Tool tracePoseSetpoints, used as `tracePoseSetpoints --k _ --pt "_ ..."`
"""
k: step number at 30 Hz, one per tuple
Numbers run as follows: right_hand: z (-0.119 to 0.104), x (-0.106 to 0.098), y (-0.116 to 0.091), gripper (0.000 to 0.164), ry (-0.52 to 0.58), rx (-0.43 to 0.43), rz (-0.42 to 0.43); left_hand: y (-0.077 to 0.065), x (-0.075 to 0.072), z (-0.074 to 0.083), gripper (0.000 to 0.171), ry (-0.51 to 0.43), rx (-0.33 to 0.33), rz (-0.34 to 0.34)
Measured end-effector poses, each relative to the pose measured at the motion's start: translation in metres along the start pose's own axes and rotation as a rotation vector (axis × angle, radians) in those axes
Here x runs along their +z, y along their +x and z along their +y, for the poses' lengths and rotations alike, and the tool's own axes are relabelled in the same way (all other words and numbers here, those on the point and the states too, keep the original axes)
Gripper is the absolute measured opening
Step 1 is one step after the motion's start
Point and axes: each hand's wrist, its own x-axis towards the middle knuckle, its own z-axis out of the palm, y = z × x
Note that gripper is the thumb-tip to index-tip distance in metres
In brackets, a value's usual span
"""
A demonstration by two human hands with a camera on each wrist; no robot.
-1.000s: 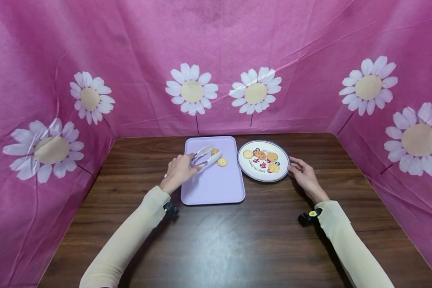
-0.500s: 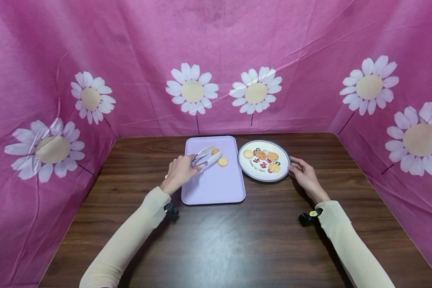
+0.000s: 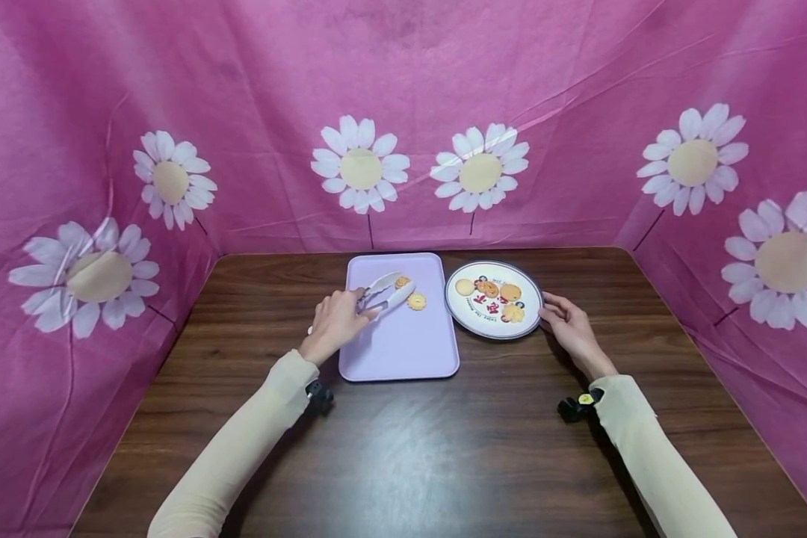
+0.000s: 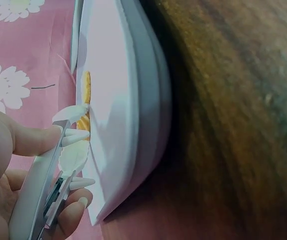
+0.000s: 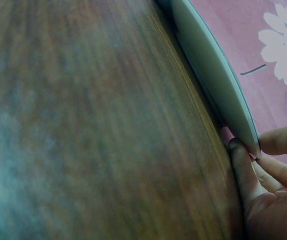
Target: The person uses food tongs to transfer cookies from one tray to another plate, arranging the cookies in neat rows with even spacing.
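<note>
In the head view my left hand (image 3: 336,320) grips a pair of tongs (image 3: 397,296) over the purple tray (image 3: 400,355). The two white tips stand apart, one on each side of a small brown cookie (image 3: 402,282); whether they touch it I cannot tell. A pale yellow ring-shaped cookie (image 3: 416,302) lies just right of the tips. In the left wrist view, thumb and fingers press the two arms of the tongs from opposite sides. My right hand (image 3: 574,329) pinches the right rim of a white oval plate (image 3: 462,305), thumb and fingertips on its edge.
Several cookies (image 3: 510,292) lie on the plate, over printed red characters. The plate stands close against the tray's right edge. Both rest near the back of the dark wooden table (image 3: 403,448). A pink curtain (image 3: 410,90) with daisies encloses the back and sides.
</note>
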Motion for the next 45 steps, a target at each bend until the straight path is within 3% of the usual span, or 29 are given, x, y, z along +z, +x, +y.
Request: tracePoseSetpoints --k 11,19,35,45 --pt "-0.001 -0.001 -0.004 0.053 0.001 0.013 0.011 0.001 -0.005 0.007 0.045 -0.014 0.031 0.028" --pt "0.000 -0.001 -0.003 0.054 0.002 0.019 0.010 0.001 -0.006 0.024 0.048 -0.037 0.079 0.034" --pt "-0.003 0.000 -0.003 0.053 -0.011 0.006 0.011 0.004 0.008 0.062 0.052 -0.072 0.205 -0.023" --pt "-0.004 0.000 -0.003 0.053 -0.017 0.012 0.017 0.007 0.018 0.079 0.044 -0.075 0.298 -0.045"
